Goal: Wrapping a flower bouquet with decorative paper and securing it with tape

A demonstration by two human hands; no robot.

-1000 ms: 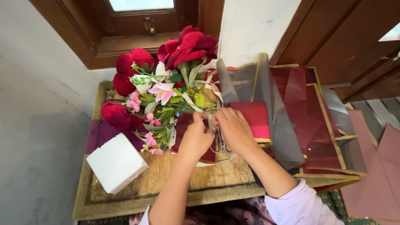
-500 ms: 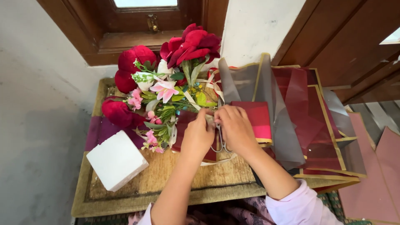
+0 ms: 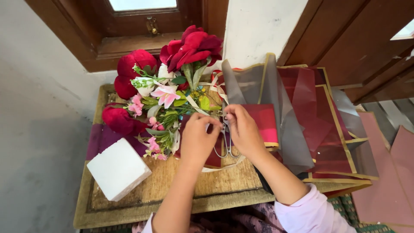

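Left hand (image 3: 199, 137): over the middle of the worktop, fingers curled tight, tips pinched on something small at the base of the bouquet; what sits in the grip too small to tell.
Right hand (image 3: 245, 130): just beside the left, fingertips meeting it, grip closed in a pinch at the same spot; whether on ribbon or stem, cannot tell.
Bouquet (image 3: 166, 92): lying on the worktop with heads toward the window, stems toward the hands; big dark red blooms, a pink lily, small pink sprigs, green leaves.
Ribbon (image 3: 196, 105): cream strip crossing the stems, running to the pinched fingertips; another loop showing under the wrists.
Scissors (image 3: 224, 149): metal, lying flat between the two hands, handle loops toward the person, partly hidden by the fingers.
Wrapping sheets (image 3: 310, 116): sheer dark red and grey sheets with gold edges, spread to the right of the hands, overlapping one another.
Foam block (image 3: 118, 169): white, on the near left of the worktop, well apart from both hands.
Worktop (image 3: 202, 190): low wooden surface, woven mat on top.
Window (image 3: 142, 17): dark wooden frame beyond the flowers.
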